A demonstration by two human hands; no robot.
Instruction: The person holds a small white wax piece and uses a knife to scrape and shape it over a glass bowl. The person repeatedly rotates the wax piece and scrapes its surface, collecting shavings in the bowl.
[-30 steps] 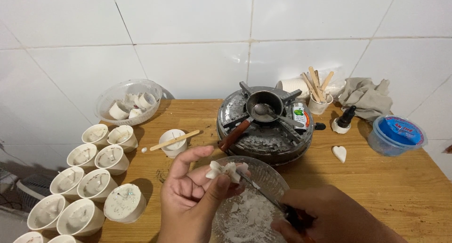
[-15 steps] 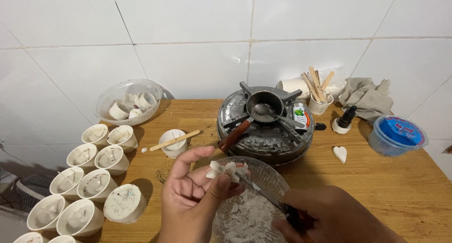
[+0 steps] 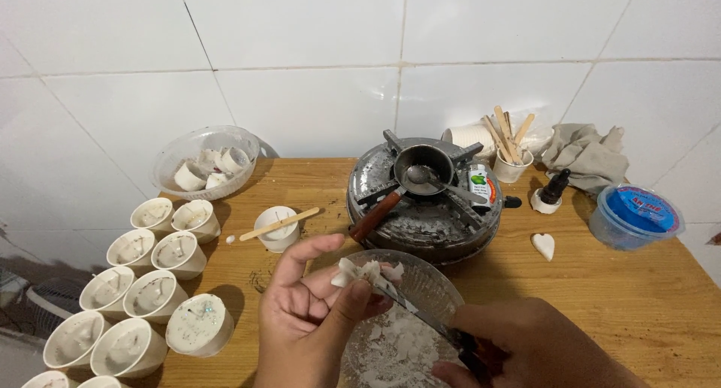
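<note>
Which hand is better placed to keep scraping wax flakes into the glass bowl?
Right, probably. The right hand grips the knife, its blade laid against the white wax lump above the glass bowl. The left hand is occupied pinching that lump.

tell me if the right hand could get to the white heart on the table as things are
Probably yes: the white heart lies on bare wood just ahead of the right hand, nothing between, though that hand holds a knife.
</note>
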